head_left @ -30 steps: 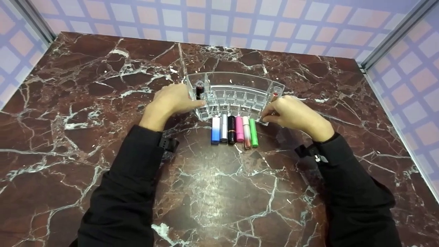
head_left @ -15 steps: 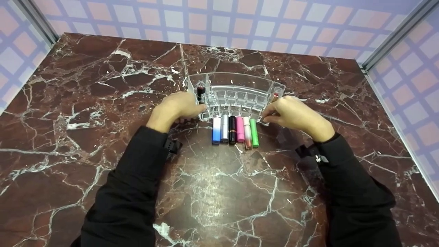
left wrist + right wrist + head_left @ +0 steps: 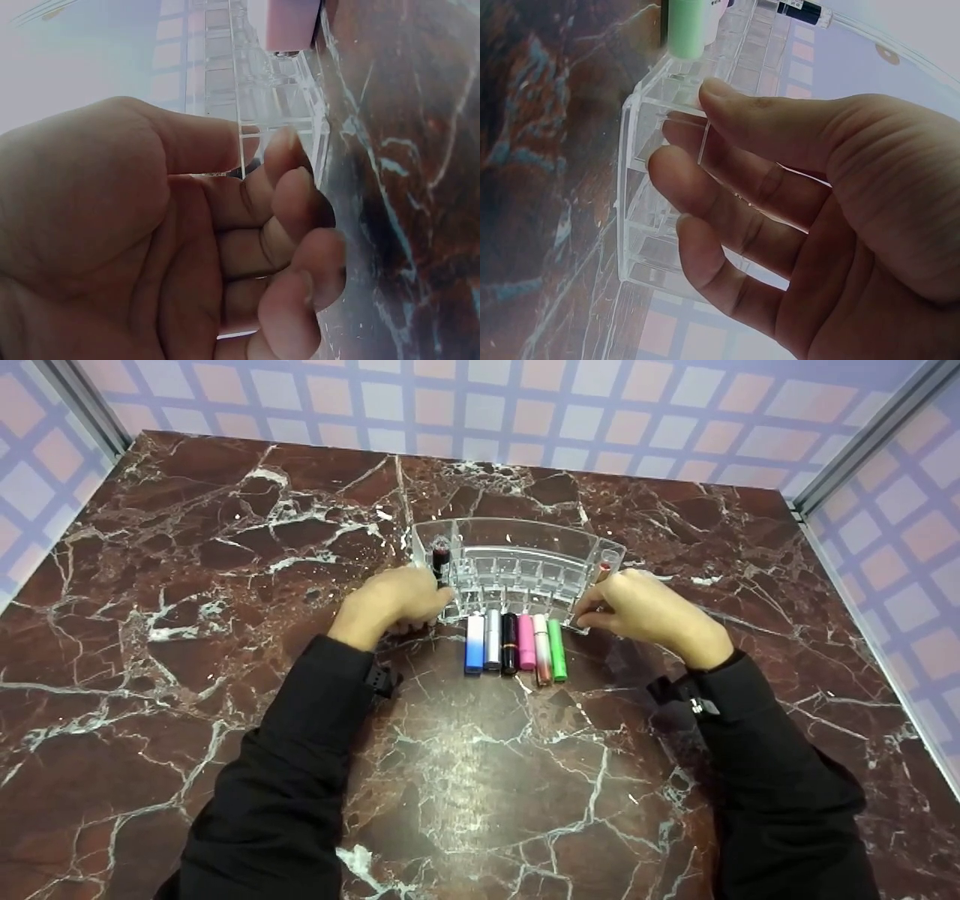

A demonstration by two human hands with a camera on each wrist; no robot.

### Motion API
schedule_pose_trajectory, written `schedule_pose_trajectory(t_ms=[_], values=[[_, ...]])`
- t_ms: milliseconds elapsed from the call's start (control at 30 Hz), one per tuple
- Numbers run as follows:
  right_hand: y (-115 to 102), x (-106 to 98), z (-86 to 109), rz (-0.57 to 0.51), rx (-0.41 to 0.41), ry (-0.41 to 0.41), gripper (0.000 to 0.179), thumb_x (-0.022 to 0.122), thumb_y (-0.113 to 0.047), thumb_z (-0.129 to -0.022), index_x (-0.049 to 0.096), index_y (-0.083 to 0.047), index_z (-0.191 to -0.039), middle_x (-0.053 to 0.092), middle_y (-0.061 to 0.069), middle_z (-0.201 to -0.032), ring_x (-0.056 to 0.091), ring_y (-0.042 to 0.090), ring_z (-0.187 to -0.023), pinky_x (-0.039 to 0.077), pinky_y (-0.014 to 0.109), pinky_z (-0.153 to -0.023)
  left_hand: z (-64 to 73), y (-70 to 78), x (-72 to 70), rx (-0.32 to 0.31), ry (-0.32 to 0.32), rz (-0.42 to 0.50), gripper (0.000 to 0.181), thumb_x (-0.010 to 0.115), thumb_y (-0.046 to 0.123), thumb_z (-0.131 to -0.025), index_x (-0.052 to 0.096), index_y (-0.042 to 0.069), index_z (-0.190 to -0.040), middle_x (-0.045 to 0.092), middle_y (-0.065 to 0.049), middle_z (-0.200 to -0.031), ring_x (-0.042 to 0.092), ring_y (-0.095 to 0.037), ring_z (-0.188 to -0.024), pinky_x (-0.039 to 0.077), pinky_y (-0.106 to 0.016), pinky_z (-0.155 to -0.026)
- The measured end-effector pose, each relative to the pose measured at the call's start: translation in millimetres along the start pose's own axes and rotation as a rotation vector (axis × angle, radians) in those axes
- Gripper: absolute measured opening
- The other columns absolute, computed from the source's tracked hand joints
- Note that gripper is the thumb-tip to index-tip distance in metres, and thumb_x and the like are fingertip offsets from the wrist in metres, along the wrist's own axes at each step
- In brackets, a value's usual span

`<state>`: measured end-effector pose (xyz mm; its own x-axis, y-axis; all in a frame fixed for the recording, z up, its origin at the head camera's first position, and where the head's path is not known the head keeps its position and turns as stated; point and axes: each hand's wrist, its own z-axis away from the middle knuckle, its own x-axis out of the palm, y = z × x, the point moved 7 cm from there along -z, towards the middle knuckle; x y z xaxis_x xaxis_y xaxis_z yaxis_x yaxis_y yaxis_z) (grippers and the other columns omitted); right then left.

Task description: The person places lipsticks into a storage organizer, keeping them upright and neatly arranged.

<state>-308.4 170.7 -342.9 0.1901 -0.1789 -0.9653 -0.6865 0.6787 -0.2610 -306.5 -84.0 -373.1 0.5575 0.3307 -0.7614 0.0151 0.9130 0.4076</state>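
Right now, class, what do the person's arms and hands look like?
Left sleeve and right sleeve are long and black. Near each cuff shows a black strap, the right one with a silvery piece. Left hand and right hand: ungloved.

We find the head view evenly lit but slightly soft, with pale glare streaking the marbled tabletop [image 3: 461, 765], while both wrist views look hazy, each blown out at one upper corner, the left hand [image 3: 172, 225] and right hand [image 3: 840, 232] shaded.
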Motion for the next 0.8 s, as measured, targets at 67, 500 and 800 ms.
schedule_pose_trajectory(t_ms=[67,500,800], values=[[-0.2,0.0,-0.3,0.003,-0.006,0.003,0.010,0.077,-0.014,-0.090,0.079,-0.010,-0.099,0.077,0.005,-0.094,0.072,0.020,-0.078,0.057,0.044,-0.080,-1.3,0.3,2.9,0.005,-0.013,-0.004,0.047,0.027,0.038,-0.109,0.055,0.012,-0.083,0.057,-0.005,-0.080,0.052,-0.018,-0.065,0.047,-0.032,-0.062],[0.1,0.3,-0.6,0.009,-0.010,0.026,0.009,0.078,-0.014,-0.090,0.079,-0.010,-0.097,0.077,0.006,-0.092,0.070,0.021,-0.074,0.055,0.045,-0.075,-3.6,0.2,8.0,0.006,-0.047,0.015,0.041,0.024,0.030,-0.106,0.057,0.005,-0.104,0.056,-0.014,-0.102,0.051,-0.022,-0.072,0.049,-0.035,-0.064],[-0.2,-0.1,-0.1,0.011,-0.014,0.027,0.010,0.078,-0.014,-0.089,0.079,-0.009,-0.097,0.077,0.006,-0.092,0.071,0.021,-0.075,0.056,0.045,-0.077,-3.1,-0.7,8.9,-0.007,-0.039,0.034,0.039,0.024,0.033,-0.106,0.053,0.010,-0.096,0.056,-0.013,-0.100,0.052,-0.022,-0.072,0.049,-0.035,-0.064]])
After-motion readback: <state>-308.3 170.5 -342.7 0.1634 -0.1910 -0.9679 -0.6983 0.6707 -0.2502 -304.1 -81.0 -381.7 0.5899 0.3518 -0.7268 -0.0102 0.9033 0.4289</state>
